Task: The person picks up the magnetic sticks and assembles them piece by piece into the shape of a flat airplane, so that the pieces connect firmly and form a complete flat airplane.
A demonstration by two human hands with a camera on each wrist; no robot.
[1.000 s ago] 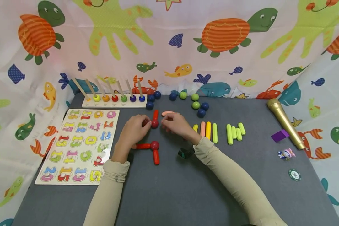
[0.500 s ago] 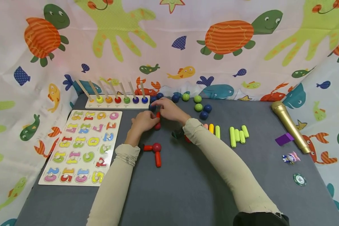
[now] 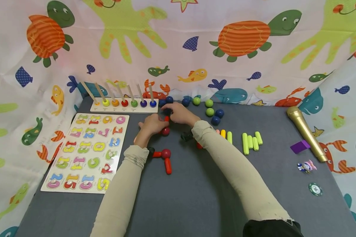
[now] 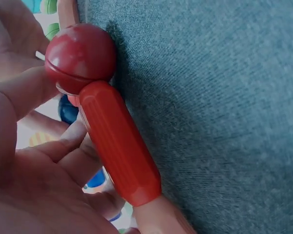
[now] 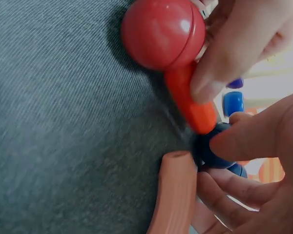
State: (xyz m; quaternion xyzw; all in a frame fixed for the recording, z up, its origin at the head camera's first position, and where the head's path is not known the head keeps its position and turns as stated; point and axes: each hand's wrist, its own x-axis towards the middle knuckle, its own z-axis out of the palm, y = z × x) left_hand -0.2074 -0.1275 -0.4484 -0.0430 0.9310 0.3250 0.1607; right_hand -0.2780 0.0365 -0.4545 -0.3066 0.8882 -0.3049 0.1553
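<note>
My left hand (image 3: 153, 125) pinches the red stick (image 5: 190, 100) that sticks out of a red ball (image 3: 165, 131); the thumb lies along the stick. A second red stick (image 4: 121, 146) joins the same ball, below the left palm. At the first stick's far end my right hand (image 3: 179, 113) pinches a dark blue ball (image 5: 216, 145) between thumb and fingers, the ball right at the stick's tip. Beside that hand lies a curved salmon stick (image 5: 176, 195), hidden in the head view. Nearer the body, another red ball (image 3: 166, 153) carries two red sticks (image 3: 168, 166).
A number puzzle board (image 3: 86, 153) lies left, with a peg board (image 3: 124, 107) behind it. Blue balls (image 3: 215, 120) and green balls (image 3: 209, 112) sit at the back. Yellow-green sticks (image 3: 245, 144), a gold microphone (image 3: 307, 133), a purple block (image 3: 300, 146), a figurine (image 3: 307, 166) and a poker chip (image 3: 315, 189) are right.
My right hand has moved left and back from beside the red ball and taken the nearest dark blue ball, bringing it to the red stick's tip. My left hand has shifted slightly onto the stick.
</note>
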